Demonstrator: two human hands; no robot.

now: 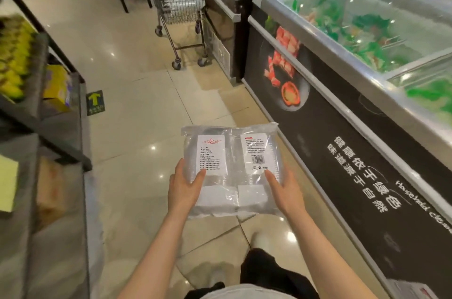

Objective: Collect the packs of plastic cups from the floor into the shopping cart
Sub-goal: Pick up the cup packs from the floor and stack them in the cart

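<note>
From the head camera, you have the pack of plastic cups (232, 169) off the floor and held out in front of you at about waist height, label side up, one hand on each side edge. Your left hand (184, 186) grips the left edge with the thumb laid over the top film and the fingers tucked out of sight beneath; your right hand (285, 191) does the same on the right edge. The shopping cart (182, 22) stands well ahead up the aisle, close beside the chest freezer (354, 73), with white packs already showing in and above its basket. The step in hand looks to be the carry to the cart. Keep the pack level and keep both thumbs down, since the slick film could slide if you loosen either side. Walk straight up the tiled floor (137, 112), staying off the freezer's front panel on your right and the shelf rack (49, 112) on your left. At the cart, lift the pack over the wire rim and lay it flat on what is already there; do not drop it.
</note>
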